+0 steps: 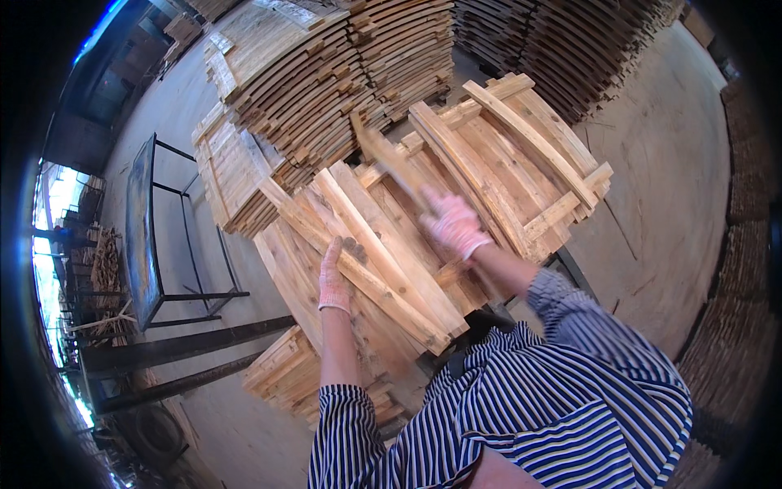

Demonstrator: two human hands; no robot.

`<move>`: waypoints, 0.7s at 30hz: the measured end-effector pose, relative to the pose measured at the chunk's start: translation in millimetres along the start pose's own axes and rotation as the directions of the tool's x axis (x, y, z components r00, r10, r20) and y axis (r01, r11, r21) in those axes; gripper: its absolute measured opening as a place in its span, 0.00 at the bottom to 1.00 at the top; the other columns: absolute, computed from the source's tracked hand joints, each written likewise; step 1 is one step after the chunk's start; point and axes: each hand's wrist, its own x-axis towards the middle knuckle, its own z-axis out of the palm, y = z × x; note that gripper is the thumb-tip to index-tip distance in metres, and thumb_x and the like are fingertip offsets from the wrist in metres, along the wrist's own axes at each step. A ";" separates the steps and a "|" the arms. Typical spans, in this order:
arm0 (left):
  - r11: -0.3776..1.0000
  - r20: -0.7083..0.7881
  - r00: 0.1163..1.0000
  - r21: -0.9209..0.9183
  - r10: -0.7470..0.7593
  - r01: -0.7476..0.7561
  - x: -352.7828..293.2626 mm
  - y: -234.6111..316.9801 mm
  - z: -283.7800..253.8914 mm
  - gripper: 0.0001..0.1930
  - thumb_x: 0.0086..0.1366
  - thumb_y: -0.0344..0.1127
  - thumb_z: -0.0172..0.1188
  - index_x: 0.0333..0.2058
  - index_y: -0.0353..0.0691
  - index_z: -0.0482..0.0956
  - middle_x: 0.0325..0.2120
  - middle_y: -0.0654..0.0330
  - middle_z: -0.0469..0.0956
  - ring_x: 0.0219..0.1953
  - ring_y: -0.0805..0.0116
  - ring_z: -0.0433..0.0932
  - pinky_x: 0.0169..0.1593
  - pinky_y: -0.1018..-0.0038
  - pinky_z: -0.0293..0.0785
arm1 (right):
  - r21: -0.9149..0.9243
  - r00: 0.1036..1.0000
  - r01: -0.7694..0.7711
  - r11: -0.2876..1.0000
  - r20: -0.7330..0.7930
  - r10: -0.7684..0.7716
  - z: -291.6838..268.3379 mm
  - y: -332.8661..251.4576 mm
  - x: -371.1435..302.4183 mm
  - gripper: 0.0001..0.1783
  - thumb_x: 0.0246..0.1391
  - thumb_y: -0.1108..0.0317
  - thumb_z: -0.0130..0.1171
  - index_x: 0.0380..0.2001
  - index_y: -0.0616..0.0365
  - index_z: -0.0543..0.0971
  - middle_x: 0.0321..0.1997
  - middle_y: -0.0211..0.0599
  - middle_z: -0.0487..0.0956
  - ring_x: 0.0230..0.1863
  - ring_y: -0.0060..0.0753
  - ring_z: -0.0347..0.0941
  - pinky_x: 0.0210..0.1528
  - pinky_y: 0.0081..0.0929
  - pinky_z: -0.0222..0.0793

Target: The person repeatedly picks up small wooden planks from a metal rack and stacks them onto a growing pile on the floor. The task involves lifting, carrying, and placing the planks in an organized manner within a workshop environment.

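Observation:
My left hand point(332, 281), in a pale, pinkish glove, grips a long wooden strip point(383, 295) that lies slantwise over a panel of pale boards. Part of its fingers is hidden behind the strip. My right hand point(458, 226), gloved alike and smeared by motion, is closed round a narrow wooden slat point(395, 163), which points up and to the left. Between my hands a wide plank point(399, 244) rests on the boards. To the right, a board panel point(509, 155) carries curved strips lengthwise and short battens across its ends.
Tall stacks of wooden panels point(301, 90) rise at the far side, with darker stacks point(562, 49) behind on the right. A black metal frame table point(145, 236) stands to the left. Below my left arm lies another pile of panels point(285, 367). Loose sticks point(621, 228) lie on the floor at right.

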 end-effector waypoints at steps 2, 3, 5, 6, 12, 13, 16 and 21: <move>0.999 -0.039 0.999 -0.039 -0.027 0.026 -12.8 1.8 39.5 0.22 0.67 0.47 0.66 0.52 0.40 0.76 0.44 0.57 0.81 0.45 0.56 0.81 0.52 0.60 0.80 | -0.139 0.966 0.146 0.980 -0.193 -0.171 61.0 29.0 13.5 0.37 0.65 0.41 0.52 0.74 0.36 0.60 0.57 0.60 0.76 0.57 0.58 0.75 0.59 0.46 0.71; 0.999 -0.056 0.998 0.047 0.015 -0.012 -28.0 40.1 48.1 0.21 0.66 0.47 0.67 0.50 0.39 0.77 0.43 0.56 0.81 0.43 0.57 0.82 0.50 0.61 0.80 | -0.060 0.906 0.266 0.962 -0.325 -0.270 93.8 9.9 23.4 0.36 0.64 0.42 0.53 0.73 0.37 0.62 0.50 0.58 0.78 0.51 0.58 0.76 0.56 0.47 0.72; 0.999 -0.135 0.991 0.039 -0.021 0.027 -43.1 22.0 54.4 0.20 0.65 0.47 0.67 0.47 0.38 0.79 0.39 0.54 0.82 0.40 0.58 0.82 0.48 0.61 0.80 | -0.075 0.894 0.254 0.964 -0.361 -0.264 93.2 24.6 6.1 0.31 0.62 0.46 0.55 0.65 0.42 0.69 0.46 0.53 0.77 0.49 0.56 0.75 0.52 0.51 0.71; 1.000 -0.120 0.993 -0.003 -0.003 0.003 -45.3 21.2 39.9 0.20 0.65 0.47 0.67 0.46 0.38 0.79 0.38 0.54 0.82 0.39 0.58 0.82 0.47 0.62 0.81 | -0.166 0.872 0.278 0.946 -0.370 -0.322 76.5 20.9 7.4 0.29 0.61 0.47 0.56 0.63 0.43 0.70 0.48 0.53 0.77 0.50 0.56 0.74 0.52 0.52 0.71; 0.999 0.010 1.000 -0.045 -0.005 0.005 -16.7 15.9 9.5 0.21 0.64 0.47 0.68 0.48 0.37 0.79 0.40 0.53 0.83 0.42 0.57 0.82 0.49 0.61 0.80 | -0.357 0.799 -0.079 0.931 -0.581 -0.154 -28.0 70.2 24.8 0.36 0.55 0.51 0.63 0.67 0.41 0.68 0.57 0.50 0.74 0.58 0.54 0.71 0.58 0.52 0.68; 0.999 -0.003 1.000 -0.037 -0.001 0.001 -16.4 15.0 8.2 0.24 0.64 0.47 0.69 0.51 0.38 0.78 0.43 0.53 0.82 0.45 0.56 0.82 0.51 0.60 0.79 | -0.273 0.882 -0.033 0.961 -0.461 -0.101 -38.3 75.4 26.2 0.36 0.56 0.51 0.63 0.68 0.40 0.67 0.57 0.50 0.75 0.58 0.54 0.72 0.58 0.51 0.69; 1.000 -0.032 0.999 0.007 -0.005 0.005 -20.3 15.2 3.9 0.34 0.62 0.48 0.69 0.63 0.40 0.71 0.57 0.53 0.77 0.57 0.54 0.77 0.61 0.57 0.74 | -0.397 0.874 -0.026 0.918 -0.454 -0.172 -30.5 70.1 25.2 0.34 0.57 0.50 0.62 0.67 0.38 0.68 0.54 0.49 0.76 0.56 0.53 0.73 0.55 0.48 0.72; 0.999 -0.083 0.997 0.054 -0.002 0.007 -31.7 20.2 13.2 0.28 0.64 0.48 0.68 0.57 0.40 0.74 0.50 0.55 0.79 0.52 0.58 0.79 0.58 0.61 0.75 | -0.231 0.855 0.152 0.961 -0.457 -0.245 20.2 7.8 -14.1 0.28 0.58 0.51 0.60 0.61 0.41 0.74 0.50 0.48 0.77 0.52 0.53 0.74 0.52 0.48 0.73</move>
